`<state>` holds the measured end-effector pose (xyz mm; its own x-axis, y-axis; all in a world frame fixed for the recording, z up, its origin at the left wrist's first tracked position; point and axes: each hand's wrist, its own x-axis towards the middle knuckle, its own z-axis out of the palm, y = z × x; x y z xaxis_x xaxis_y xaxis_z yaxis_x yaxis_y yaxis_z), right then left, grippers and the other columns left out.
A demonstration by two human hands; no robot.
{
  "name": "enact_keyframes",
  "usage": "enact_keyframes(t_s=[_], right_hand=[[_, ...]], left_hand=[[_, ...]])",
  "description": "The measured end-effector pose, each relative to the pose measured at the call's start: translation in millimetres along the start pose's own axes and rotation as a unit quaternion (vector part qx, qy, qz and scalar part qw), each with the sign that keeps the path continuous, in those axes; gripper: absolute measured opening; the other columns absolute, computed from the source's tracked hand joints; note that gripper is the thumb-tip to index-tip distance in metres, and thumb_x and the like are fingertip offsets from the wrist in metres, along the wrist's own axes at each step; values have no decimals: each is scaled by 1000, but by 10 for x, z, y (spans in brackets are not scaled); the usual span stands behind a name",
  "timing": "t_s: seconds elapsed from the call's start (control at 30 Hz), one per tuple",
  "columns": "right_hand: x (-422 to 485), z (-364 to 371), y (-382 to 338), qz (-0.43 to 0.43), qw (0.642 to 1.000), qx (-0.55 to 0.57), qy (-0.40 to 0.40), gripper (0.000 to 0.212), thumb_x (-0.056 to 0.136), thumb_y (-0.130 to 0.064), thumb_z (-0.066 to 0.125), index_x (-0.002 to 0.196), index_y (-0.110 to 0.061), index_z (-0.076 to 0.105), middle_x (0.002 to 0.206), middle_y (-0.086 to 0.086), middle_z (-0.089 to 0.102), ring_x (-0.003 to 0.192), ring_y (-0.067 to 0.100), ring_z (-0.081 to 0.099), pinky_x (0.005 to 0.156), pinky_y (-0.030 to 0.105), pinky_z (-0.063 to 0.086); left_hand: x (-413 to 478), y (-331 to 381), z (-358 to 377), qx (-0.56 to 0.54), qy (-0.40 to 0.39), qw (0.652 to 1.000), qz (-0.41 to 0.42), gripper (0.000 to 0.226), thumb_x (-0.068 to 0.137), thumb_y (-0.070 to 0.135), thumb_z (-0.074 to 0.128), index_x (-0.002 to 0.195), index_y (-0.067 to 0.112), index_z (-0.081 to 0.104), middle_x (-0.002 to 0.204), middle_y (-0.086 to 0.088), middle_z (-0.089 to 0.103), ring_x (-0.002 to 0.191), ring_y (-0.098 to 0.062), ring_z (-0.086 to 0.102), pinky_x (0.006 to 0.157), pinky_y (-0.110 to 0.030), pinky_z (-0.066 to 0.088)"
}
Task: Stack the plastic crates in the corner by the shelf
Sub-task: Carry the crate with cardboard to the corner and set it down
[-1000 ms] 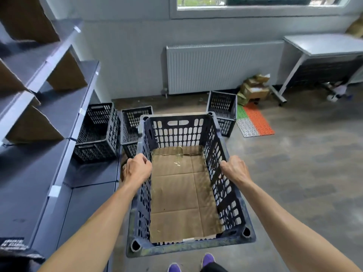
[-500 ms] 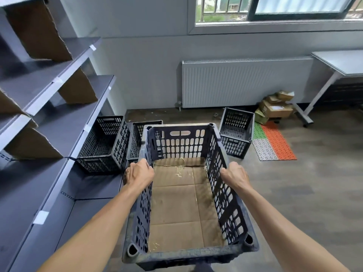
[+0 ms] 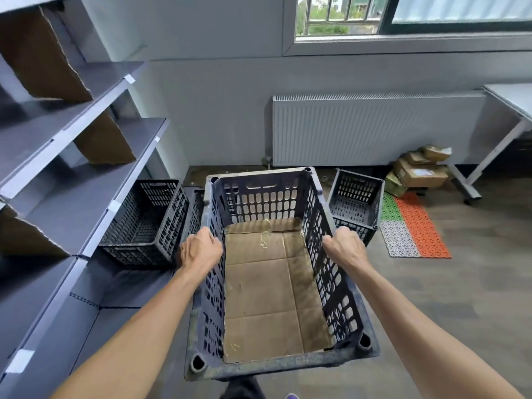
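I hold a dark blue perforated plastic crate [image 3: 339, 298] in front of me, off the floor, lined with brown cardboard. My left hand [image 3: 200, 250] grips its left rim and my right hand [image 3: 344, 249] grips its right rim. A black crate [image 3: 146, 223] sits on the lowest shelf board by the corner. Another crate [image 3: 197, 210] stands right of it, mostly hidden behind the held crate. A third dark crate [image 3: 355, 203] rests on the floor below the radiator.
A grey metal shelf unit [image 3: 77, 156] with cardboard dividers fills the left side. A white radiator [image 3: 374, 128] lines the far wall. Cardboard boxes [image 3: 417, 171], a green, white and orange mat [image 3: 414, 226] and a white table leg [image 3: 489, 156] lie at right.
The held crate has come closer to the corner and the crates there look larger. My view has tilted up, showing more window. Both hands keep the same grip.
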<state>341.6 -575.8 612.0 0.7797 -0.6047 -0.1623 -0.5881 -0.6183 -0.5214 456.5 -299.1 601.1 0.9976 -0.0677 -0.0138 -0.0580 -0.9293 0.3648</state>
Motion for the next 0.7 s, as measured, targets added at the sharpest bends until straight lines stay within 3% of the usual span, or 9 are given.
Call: enact_keyframes(t_s=[0.7], right_hand=[[2065, 199, -902, 44, 999, 3, 9, 20, 83, -18, 46, 66, -14, 36, 65, 3, 44, 56, 19, 39, 54, 32, 32]], left_hand=[[2546, 398, 349, -24, -50, 998, 6, 16, 92, 28, 47, 78, 20, 49, 78, -7, 62, 76, -30, 58, 60, -31, 39]])
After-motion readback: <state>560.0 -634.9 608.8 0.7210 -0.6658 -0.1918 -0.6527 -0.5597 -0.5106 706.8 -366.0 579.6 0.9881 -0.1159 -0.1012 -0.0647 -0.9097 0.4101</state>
